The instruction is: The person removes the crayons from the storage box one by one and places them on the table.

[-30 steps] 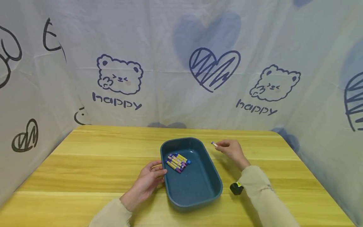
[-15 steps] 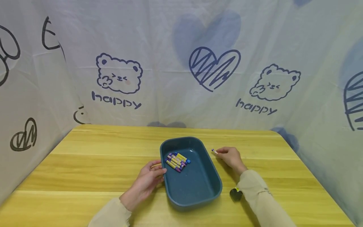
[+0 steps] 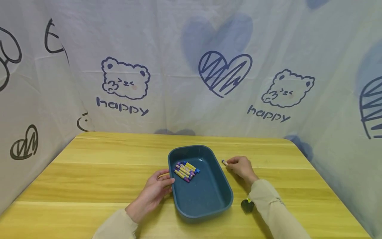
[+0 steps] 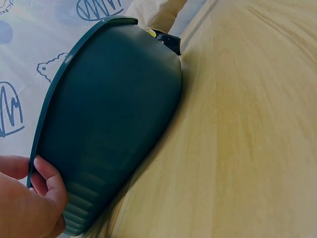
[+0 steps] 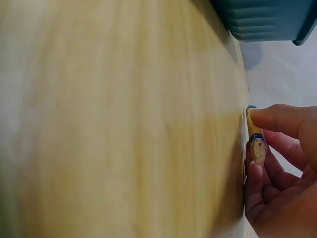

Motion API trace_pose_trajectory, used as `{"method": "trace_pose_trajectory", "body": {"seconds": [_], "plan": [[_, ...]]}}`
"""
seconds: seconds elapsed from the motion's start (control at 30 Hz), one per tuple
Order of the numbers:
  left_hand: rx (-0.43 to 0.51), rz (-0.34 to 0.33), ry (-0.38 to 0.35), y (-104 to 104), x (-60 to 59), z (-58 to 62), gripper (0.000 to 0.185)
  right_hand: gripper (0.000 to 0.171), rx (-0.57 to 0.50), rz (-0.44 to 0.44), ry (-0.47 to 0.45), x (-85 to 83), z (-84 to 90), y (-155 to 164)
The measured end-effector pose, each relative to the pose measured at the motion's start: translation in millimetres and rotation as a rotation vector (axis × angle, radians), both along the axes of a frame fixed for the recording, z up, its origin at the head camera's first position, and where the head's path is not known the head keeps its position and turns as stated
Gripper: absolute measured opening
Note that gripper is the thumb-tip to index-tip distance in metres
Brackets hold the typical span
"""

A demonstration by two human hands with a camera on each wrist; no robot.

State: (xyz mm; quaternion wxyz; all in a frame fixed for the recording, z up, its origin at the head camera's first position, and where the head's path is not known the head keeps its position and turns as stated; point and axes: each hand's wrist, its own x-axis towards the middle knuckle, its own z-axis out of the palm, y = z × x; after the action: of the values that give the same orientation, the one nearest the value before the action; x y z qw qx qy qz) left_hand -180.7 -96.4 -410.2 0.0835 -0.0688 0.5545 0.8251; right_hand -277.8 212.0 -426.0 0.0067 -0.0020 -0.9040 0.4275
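Observation:
My left hand (image 3: 155, 192) grips the left rim of a dark teal plastic bin (image 3: 206, 196), thumb over the edge and fingers outside against the wall, as the left wrist view shows. Inside the bin, several crayons (image 3: 185, 171) in yellow wrappers with purple and blue ends lie bunched at the left side. To the right of the bin, my right hand (image 3: 242, 167) pinches a single crayon (image 5: 255, 130) between thumb and fingers, low over the table. That crayon has dark blue bands and a pale, worn-looking tip.
A light wooden table (image 3: 89, 179) carries the bin. White cloth (image 3: 176, 83) with printed hearts, bears and lettering stands behind and at both sides. A small black object (image 3: 247, 205) with a yellow-green part sits beside the right sleeve (image 3: 265, 192).
My right hand has come down and slightly nearer with the crayon, toward the tabletop beside the bin. The left hand, bin and crayons inside hold their places.

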Motion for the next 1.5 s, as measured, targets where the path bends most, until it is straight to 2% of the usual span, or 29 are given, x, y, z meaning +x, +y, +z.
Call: {"method": "trace_pose_trajectory", "body": {"seconds": [0.3,0.9,1.13,1.3,1.5], "plan": [[0.012,-0.008,0.012,0.4,-0.9,-0.5,0.050,0.018,0.043,0.006,0.021,-0.9,-0.6,0.0],[0.006,-0.007,0.015,-0.6,0.2,-1.6,0.050,0.022,-0.021,-0.001,-0.014,-0.6,0.1,-1.7],[0.006,-0.008,0.014,-0.3,0.8,-3.0,0.051,0.026,-0.057,0.029,-0.029,-1.3,0.6,5.0],[0.002,-0.003,0.005,-0.4,1.1,-2.7,0.050,0.028,-0.036,0.085,-0.036,-1.6,7.1,8.4],[-0.002,-0.003,0.003,-0.6,0.7,-1.6,0.050,0.031,-0.057,0.090,-0.050,-8.0,25.9,3.2]]}}
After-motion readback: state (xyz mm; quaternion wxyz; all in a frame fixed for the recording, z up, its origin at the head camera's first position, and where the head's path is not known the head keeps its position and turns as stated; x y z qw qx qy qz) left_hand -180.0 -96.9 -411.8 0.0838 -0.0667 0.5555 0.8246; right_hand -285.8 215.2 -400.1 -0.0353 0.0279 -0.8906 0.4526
